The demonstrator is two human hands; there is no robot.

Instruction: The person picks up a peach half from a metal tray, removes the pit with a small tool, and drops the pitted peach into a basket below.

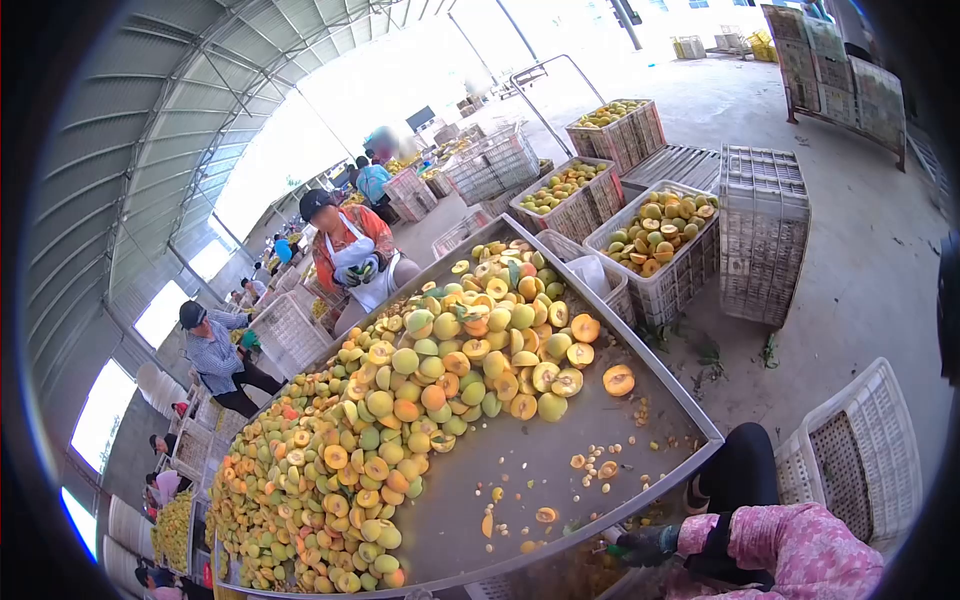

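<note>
My right hand (pixel 648 546), in a dark glove, is low beside the near rim of a large metal tray table (pixel 560 470). Its fingers look curled around a small pale thing that I cannot make out. A pink floral sleeve (pixel 800 550) with a black band covers that arm. My left hand is out of view. Heaped on the tray are many yellow-green and orange stone fruits (pixel 430 380), some cut in half. One fruit half (pixel 619 380) lies apart, cut face up. Loose stones and scraps (pixel 595 468) are scattered nearest my hand.
Crates of fruit (pixel 655 240) stand beyond the tray, next to a stack of crates (pixel 765 235). A white plastic basket (pixel 850 450) is at the right, near my dark-clothed knee (pixel 745 465). Across the tray sits a person in an orange top (pixel 350 245); another person (pixel 215 350) is farther left.
</note>
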